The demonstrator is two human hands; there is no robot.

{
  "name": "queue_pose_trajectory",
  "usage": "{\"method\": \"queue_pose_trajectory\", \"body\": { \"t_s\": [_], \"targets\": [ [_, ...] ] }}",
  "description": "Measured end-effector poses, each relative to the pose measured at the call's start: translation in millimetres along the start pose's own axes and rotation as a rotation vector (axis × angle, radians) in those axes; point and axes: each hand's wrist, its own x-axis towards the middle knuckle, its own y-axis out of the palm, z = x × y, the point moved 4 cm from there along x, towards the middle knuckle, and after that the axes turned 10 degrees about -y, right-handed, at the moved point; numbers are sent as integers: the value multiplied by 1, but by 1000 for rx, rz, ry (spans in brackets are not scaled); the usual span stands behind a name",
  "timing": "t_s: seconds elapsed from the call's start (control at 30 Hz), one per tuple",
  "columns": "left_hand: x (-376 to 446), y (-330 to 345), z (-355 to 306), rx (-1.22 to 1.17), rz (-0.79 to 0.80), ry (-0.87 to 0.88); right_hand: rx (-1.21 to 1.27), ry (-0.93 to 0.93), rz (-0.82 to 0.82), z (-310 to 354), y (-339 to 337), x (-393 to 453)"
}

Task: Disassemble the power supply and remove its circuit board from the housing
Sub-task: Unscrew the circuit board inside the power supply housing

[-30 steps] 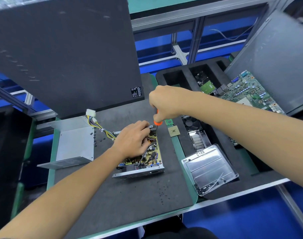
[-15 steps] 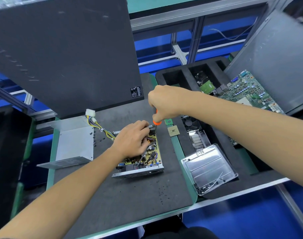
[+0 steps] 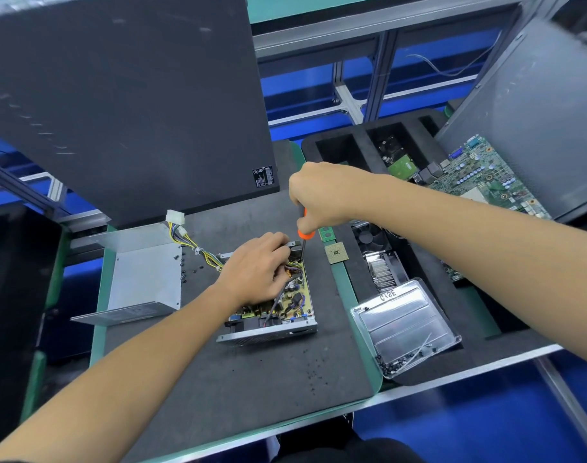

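The open power supply housing is seen at the middle of the dark mat, with its circuit board inside and its near metal edge turned toward the viewer. The far half of the board is covered by the left hand, whose fingers are curled down among the wires. An orange-handled screwdriver is grasped in the clenched right hand, upright, its tip at the housing's far right corner. A yellow wire bundle runs left to the removed metal cover. Bare mat lies near the housing. Just right of the mat's edge, a clear plastic tray of screws is set.
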Motion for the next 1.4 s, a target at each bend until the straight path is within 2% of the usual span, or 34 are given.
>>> {"method": "queue_pose_trajectory", "body": {
  "t_s": [1.03,1.2,1.3,1.4],
  "targets": [
    [-1,-1,0,-1,-22,7,24,25,3,2,-1,0],
    [-1,-1,1,-33,-29,-2,-34,-11,17,5,0,0],
    [0,1,4,-84,-59,-60,-121,-107,57,12,1,-2],
    [2,2,14,-246,-89,-242,-191,-184,106,17,1,-3]
  ]
}}
